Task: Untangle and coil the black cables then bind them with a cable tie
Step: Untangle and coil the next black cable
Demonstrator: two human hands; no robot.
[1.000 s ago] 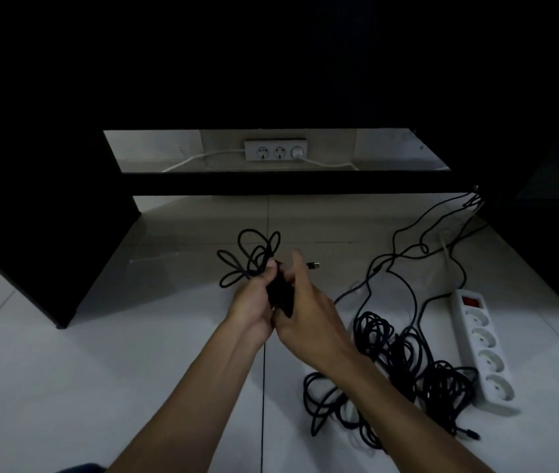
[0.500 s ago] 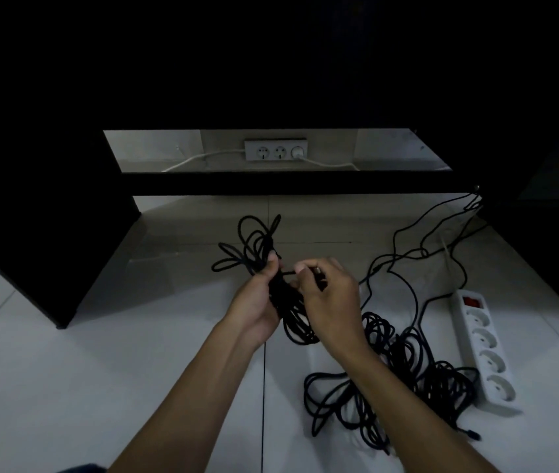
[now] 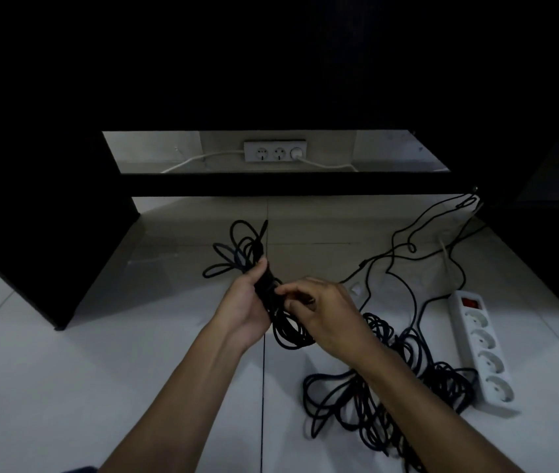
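Head view: my left hand (image 3: 243, 302) grips the coiled black cable bundle (image 3: 271, 302) above the floor, and my right hand (image 3: 325, 312) pinches its loose end. If my left grip slackens, loops could spring apart into the tangled cable pile (image 3: 390, 397).

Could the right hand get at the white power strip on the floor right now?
Probably not straight away: the right hand is pinching the coiled cable bundle. Once freed, the power strip lies open on its side.
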